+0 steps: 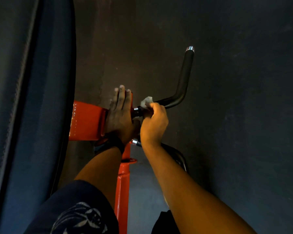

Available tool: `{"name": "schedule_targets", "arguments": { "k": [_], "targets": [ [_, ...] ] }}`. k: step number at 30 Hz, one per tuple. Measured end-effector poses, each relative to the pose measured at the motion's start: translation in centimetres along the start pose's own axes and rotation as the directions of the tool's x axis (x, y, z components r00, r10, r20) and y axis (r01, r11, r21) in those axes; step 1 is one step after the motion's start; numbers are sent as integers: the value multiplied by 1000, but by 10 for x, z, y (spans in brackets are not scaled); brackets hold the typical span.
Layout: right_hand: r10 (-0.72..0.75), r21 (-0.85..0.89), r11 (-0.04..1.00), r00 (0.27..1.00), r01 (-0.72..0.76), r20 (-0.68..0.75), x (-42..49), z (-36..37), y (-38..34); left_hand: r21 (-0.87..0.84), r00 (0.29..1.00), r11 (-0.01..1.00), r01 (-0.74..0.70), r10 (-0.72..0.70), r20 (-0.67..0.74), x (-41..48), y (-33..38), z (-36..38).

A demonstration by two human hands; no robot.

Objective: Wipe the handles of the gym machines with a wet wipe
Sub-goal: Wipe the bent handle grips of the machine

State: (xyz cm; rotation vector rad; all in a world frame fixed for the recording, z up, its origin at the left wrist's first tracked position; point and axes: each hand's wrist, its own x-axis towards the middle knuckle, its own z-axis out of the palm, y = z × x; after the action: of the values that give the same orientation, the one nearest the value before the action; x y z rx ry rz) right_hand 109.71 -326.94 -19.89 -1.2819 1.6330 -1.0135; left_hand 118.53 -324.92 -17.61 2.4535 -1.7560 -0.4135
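While my left hand [119,114] lies flat, fingers straight, on the frame [86,120], my right hand [153,125] grips the wipe [146,101] round the handle [183,81] at its inner end; bend, tip and lower handle [175,153] seem left to wipe.

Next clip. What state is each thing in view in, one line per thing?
Left hand: open, fingers straight, flat on the orange metal frame.
Bent black handle with chrome end cap: wrapped near its base by the crumpled white wet wipe, upper length bare.
Right hand: gripping the wipe round that handle.
Lower black handle with chrome collar: partly hidden under the right forearm.
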Motion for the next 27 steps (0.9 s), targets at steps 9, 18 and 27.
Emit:
{"name": "schedule_targets", "arguments": {
  "k": [9, 18, 27],
  "targets": [
    [-447, -379, 727, 813, 573, 373, 34, -31, 18, 16, 1000, 1000, -4, 4, 16, -1, 5, -6],
    [-347, -413, 677, 759, 609, 551, 65, -37, 9, 15, 1000, 1000, -4, 4, 2, -4, 3, -4],
    [-387, -394, 607, 690, 690, 612, 80, -57, 14, 13, 1000, 1000, -8, 8, -14, -5, 6, -5]
  ]
}}
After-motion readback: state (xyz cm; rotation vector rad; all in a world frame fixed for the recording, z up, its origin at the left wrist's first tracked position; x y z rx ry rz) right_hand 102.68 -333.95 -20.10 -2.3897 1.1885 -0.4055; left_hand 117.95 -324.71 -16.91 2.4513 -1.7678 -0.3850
